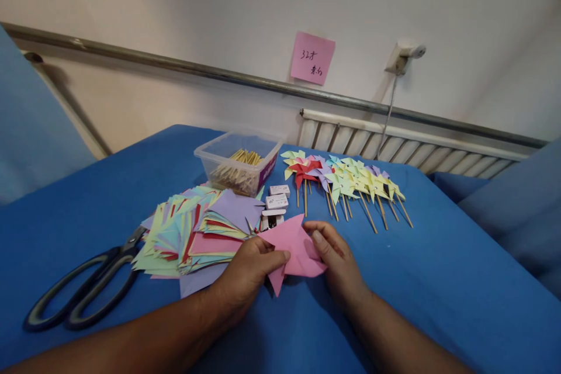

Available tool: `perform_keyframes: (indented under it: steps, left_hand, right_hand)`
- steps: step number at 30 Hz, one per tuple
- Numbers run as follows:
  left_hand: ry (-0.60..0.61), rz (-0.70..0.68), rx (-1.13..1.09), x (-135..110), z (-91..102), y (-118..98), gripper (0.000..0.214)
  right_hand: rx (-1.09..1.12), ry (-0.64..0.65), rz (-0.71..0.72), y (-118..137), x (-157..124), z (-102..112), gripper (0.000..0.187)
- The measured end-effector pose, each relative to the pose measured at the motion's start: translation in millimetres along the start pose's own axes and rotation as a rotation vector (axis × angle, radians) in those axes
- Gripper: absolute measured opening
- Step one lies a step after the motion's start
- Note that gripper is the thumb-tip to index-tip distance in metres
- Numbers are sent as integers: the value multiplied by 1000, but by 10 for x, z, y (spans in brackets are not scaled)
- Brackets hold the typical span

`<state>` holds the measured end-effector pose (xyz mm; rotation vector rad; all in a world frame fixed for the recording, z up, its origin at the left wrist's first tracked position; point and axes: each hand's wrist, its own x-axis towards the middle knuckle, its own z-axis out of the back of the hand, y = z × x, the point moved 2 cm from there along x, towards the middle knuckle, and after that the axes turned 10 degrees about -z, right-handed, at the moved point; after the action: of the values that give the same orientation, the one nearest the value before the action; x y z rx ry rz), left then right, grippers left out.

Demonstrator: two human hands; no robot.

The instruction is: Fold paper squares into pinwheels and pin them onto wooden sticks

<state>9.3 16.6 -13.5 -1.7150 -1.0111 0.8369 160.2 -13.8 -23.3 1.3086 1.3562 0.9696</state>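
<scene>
A pink paper piece (pixel 294 248), partly folded into pointed flaps, lies on the blue cloth (pixel 438 280) in front of me. My left hand (pixel 248 273) pinches its left side with thumb and fingers closed on the paper. From the right, my right hand (pixel 335 254) presses fingers on the paper's edge and holds a fold. Just left of my hands is a heap of coloured cut paper squares (pixel 197 228). A row of finished paper pinwheels on wooden sticks (pixel 346 184) lies beyond my right hand.
Large black-handled scissors (pixel 83 292) lie at the left. A clear plastic box of wooden sticks (pixel 239 166) stands behind the paper heap, with small white boxes (pixel 277 201) beside it. A pink note (pixel 312 58) hangs on the wall, above a radiator (pixel 407 143).
</scene>
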Motion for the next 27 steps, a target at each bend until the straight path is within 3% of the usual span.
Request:
perform_keyframes:
  steps: [5,8,12,16,21,27]
  left_hand:
    - [120,28,131,-10,-14,-63,28]
    - [200,32,247,-14,-25,-58,27]
    - [224,15,370,-15,-17,-23,22]
    - [110,5,341,-8,11,-2,13]
    - [2,40,-5,-41,-49,-2,20]
    - [18,108,-329,-100,-159,65,28]
  right_hand:
    - [181,303,-152,-5,7,-65,40]
    - [151,343,-157,-7,-11,-93,45]
    - [45,301,-153,-38,-1,-89,43]
    - [63,177,-82,-89,34,-87,36]
    - [171,-57,-5,-126,39,-113,34]
    - [244,-152,35,-111,-13,-161,35]
